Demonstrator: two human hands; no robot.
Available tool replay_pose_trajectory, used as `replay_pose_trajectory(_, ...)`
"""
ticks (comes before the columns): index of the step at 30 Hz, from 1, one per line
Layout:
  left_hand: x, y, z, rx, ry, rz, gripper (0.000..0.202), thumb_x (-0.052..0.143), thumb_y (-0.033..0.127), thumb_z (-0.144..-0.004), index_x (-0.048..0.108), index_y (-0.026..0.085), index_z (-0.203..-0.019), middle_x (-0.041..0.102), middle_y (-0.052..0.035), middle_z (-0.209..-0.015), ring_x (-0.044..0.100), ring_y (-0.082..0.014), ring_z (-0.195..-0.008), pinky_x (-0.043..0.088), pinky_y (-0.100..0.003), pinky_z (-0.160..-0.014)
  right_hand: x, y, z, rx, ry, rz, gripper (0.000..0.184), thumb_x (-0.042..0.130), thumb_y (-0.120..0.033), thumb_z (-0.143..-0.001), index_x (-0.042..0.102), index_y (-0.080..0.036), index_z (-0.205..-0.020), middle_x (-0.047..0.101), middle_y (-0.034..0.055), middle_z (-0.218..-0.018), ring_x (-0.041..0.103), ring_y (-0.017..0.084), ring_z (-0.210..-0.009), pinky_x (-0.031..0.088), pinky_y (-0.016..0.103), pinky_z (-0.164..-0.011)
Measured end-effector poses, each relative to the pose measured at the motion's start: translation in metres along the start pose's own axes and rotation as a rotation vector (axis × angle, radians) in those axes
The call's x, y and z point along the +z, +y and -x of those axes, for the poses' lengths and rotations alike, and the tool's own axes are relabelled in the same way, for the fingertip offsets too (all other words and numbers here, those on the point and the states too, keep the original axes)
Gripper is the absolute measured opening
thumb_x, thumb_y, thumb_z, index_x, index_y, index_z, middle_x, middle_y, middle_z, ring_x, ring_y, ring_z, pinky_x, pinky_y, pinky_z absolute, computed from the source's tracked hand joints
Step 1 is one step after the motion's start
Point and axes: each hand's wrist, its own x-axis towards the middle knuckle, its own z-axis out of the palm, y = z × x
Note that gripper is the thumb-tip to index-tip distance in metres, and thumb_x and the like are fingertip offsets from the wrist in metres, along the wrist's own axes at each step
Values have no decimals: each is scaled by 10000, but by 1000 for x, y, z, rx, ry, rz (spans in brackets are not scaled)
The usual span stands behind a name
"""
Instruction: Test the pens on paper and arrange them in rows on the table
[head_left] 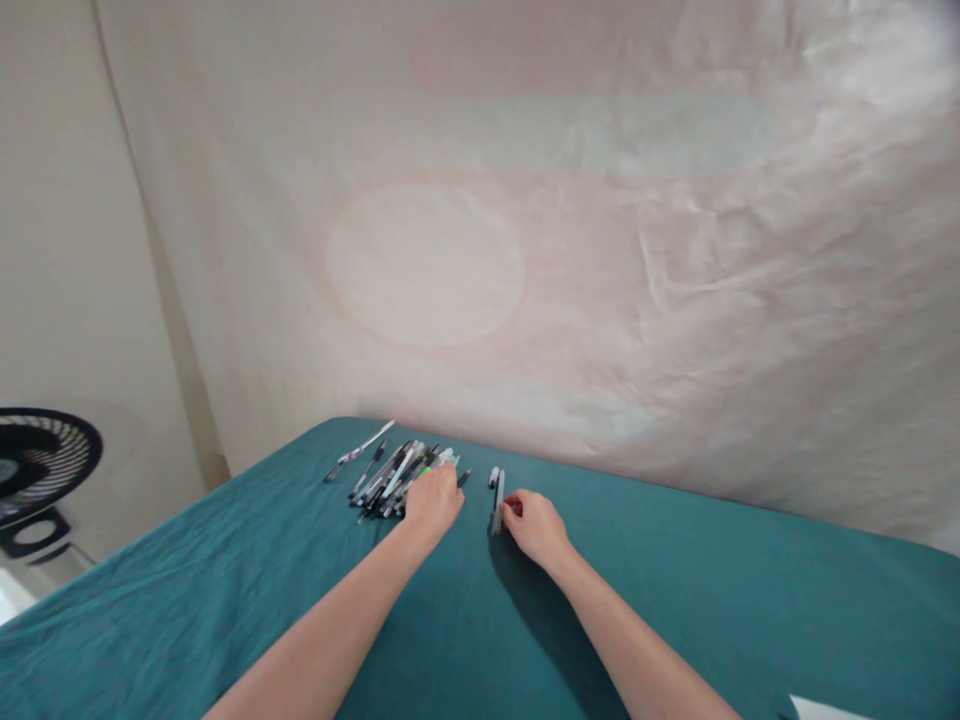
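Note:
A heap of pens [394, 480], mostly black, white and clear, lies on the green cloth left of centre. My left hand [435, 500] is over the heap's right side with its fingers curled closed; what they grip is hidden. A dark pen end [465, 477] sticks out just right of those fingers. My right hand [534, 525] pinches a slim grey pen [498, 505] between thumb and fingers, upright in the view and close to the cloth. Right behind it lies a short white-and-black piece [493, 477], perhaps a pen cap or part of another pen.
Two pens lie apart from the heap on its left: a long white one [367, 442] and a dark one [370, 467]. The green cloth [450, 640] covers the table up to a draped pale sheet [600, 300]. A black fan [45, 465] stands at far left; white paper [821, 710] shows at lower right.

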Motion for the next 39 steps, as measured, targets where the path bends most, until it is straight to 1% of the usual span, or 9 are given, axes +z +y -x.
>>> replay_pose_trajectory(8, -16, 16, 4, 60, 25, 241, 282, 461, 285, -743, 591, 181, -969, 628, -75, -910, 562, -199, -887, 381, -293, -796, 0, 1, 0, 12, -23, -125, 221, 470, -316, -735, 652, -191, -752, 660, 60, -715, 581, 156, -650, 310, 221, -521)
replay_pose_trajectory(16, -5, 52, 19, 162, -146, 754, 303, 461, 283, -732, 621, 132, -940, 656, -32, -769, 585, -122, -686, 432, -202, -614, -6, 8, -5, 64, -133, -439, 219, 513, -252, -693, 585, -149, -514, 605, 26, -503, 493, 90, -404, 307, 199, -430)
replay_pose_trajectory(20, -6, 65, 33, 64, -360, 1234, 286, 524, 332, -698, 618, 120, -865, 616, -40, -688, 553, -116, -602, 422, -206, -519, -26, 16, -13, 142, -146, -669, 219, 485, -302, -724, 579, -145, -604, 606, 18, -540, 459, 70, -367, 291, 180, -366)
replay_pose_trajectory(23, -4, 72, 39, -39, -409, 1428, 320, 576, 353, -668, 584, 121, -888, 591, -42, -714, 543, -109, -613, 430, -213, -529, -44, 20, -16, 204, -113, -821, 319, 405, -413, -777, 576, -148, -733, 628, 44, -651, 483, 69, -406, 314, 174, -363)
replay_pose_trajectory(25, -1, 78, 42, -85, -428, 1495, 339, 593, 354, -659, 558, 122, -904, 571, -28, -691, 531, -102, -604, 428, -217, -539, -53, 21, -12, 228, -82, -947, 402, 392, -498, -773, 580, -144, -765, 620, 55, -674, 504, 77, -445, 338, 178, -376)
replay_pose_trajectory(27, 3, 85, 47, -98, -460, 1520, 340, 597, 357, -659, 543, 124, -901, 555, -16, -670, 514, -92, -584, 412, -208, -532, -57, 21, -3, 218, -10, -1058, 406, 484, -537, -715, 585, -144, -722, 591, 31, -616, 500, 83, -463, 353, 183, -396)
replay_pose_trajectory(31, 16, 102, 63, -152, -490, 1542, 285, 568, 374, -688, 524, 126, -822, 524, 1, -651, 463, -60, -532, 341, -174, -479, -53, 29, 16, 213, 139, -1091, 355, 653, -478, -595, 527, -150, -545, 468, -46, -446, 409, 60, -407, 342, 188, -414)
replay_pose_trajectory(36, 36, 118, 80, -295, -481, 1648, 306, 581, 414, -672, 460, 137, -716, 444, 42, -574, 340, -21, -441, 226, -160, -419, -40, 45, 26, 370, 48, -1192, 337, 689, -454, -559, 574, -137, -574, 528, -26, -497, 428, 64, -417, 337, 192, -403)
replay_pose_trajectory(39, 42, 118, 83, -306, -494, 1690, 325, 588, 427, -665, 452, 134, -699, 425, 47, -561, 324, -18, -440, 203, -160, -417, -36, 51, 27, 361, -20, -1282, 323, 684, -439, -584, 610, -130, -643, 614, 23, -628, 470, 74, -456, 364, 195, -416)
